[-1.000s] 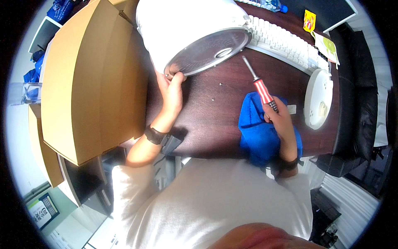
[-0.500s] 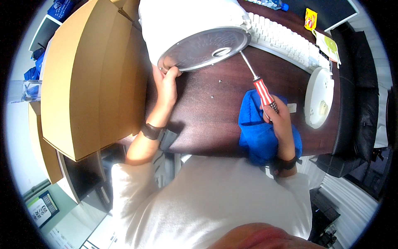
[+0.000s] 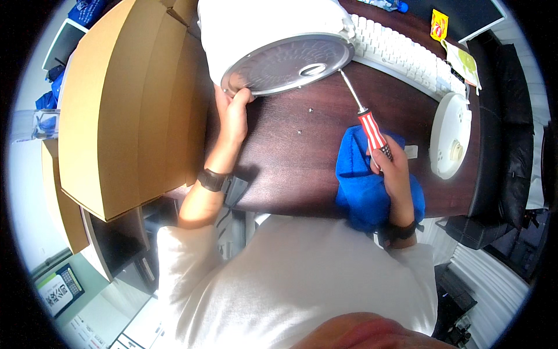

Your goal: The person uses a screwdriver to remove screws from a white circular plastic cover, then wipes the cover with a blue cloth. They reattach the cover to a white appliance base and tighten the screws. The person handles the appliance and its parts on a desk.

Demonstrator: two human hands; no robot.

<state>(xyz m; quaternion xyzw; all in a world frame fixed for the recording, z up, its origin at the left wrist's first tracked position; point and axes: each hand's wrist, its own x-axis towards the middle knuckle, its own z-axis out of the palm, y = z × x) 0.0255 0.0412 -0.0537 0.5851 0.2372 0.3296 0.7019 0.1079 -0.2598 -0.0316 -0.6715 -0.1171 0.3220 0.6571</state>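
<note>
A white rounded appliance [image 3: 267,26] lies tilted at the far side of the table, its round metal base plate [image 3: 273,67] facing me. With thumb and fingers, my left hand [image 3: 233,113] grips the plate's lower left rim; some fingers are hidden behind it. My right hand [image 3: 388,158] is closed around a screwdriver [image 3: 372,128] with a red-and-white striped handle. The screwdriver's tip touches or nearly touches the plate's right rim. Beneath that hand a blue cloth [image 3: 357,186] is bunched. Two small screws [image 3: 310,110] lie on the dark tabletop, between my hands.
A large cardboard box [image 3: 133,110] stands at the left. To the right are a white keyboard [image 3: 401,55], a round white cover [image 3: 450,136] and a yellow packet [image 3: 439,24]. A bottle with a blue cap [image 3: 402,7] lies at the back. Black seating [image 3: 511,134] borders the table's right.
The view has shifted very slightly. Both hands keep their grips, and the screwdriver tip stays by the plate's right rim.
</note>
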